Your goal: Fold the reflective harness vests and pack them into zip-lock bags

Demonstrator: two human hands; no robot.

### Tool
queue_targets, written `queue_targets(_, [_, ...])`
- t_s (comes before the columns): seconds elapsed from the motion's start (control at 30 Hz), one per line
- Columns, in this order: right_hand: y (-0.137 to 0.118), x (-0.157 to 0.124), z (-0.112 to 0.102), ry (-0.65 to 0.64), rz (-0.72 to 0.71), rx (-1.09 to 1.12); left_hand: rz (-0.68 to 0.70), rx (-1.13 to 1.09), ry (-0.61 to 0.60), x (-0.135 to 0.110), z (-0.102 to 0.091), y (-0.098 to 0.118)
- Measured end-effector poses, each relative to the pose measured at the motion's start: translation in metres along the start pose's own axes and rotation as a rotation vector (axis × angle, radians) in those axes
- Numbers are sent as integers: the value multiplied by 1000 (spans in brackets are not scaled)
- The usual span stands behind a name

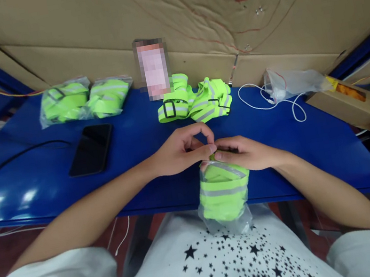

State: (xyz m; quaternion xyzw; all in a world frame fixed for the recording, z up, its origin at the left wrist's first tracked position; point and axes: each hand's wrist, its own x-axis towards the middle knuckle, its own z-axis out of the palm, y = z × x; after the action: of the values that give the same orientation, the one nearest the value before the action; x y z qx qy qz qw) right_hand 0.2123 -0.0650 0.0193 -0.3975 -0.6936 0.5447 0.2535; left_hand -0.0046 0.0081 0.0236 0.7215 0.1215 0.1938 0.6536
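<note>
A see-through plastic bag (245, 223) hangs at the table's front edge, close to my shirt. Packed inside it is a folded neon-yellow reflective strap (226, 198) with grey bands. My left hand (187, 150) pinches at the bag's top edge, thumb and forefinger together. Beside it, my right hand (246, 152) is closed on the same top edge, its thumb over the bag. The fingertips of both hands nearly meet, and what lies exactly between them is partly hidden.
Beyond my hands lie loose reflective straps (210, 98) with black buckles. Two bagged straps (66, 102) sit at the back left, near a black phone (91, 149). A white cable (296, 107), a plastic bag (293, 83) and a cardboard box (343, 103) occupy the right. Cardboard (86, 22) lines the back.
</note>
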Motion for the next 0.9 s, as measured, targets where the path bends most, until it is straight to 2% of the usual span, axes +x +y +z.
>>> queue_targets(0.1, [2, 1, 3, -19, 8, 53, -3, 8, -10, -1, 2, -2])
queue_targets(0.27, [12, 2, -7, -54, 69, 126, 62, 60, -114, -1, 1, -2])
queue_targets(0.33, [14, 2, -10, -36, 100, 138, 91, 87, -125, -1, 0, 0])
queue_targets(0.43, [14, 3, -11, 23, 64, 117, 121, 148, -123, -2, 0, 2])
queue_targets(0.67, [12, 5, -6, 308, -32, 68, 268, 342, 61, -4, 4, -3])
queue_targets(0.8, [13, 4, -11, 287, -21, 48, 222, 429, 81, -5, 5, -8])
queue_targets(0.9, [14, -1, -19, 208, -8, 32, 199, 365, 147, -2, 1, -12])
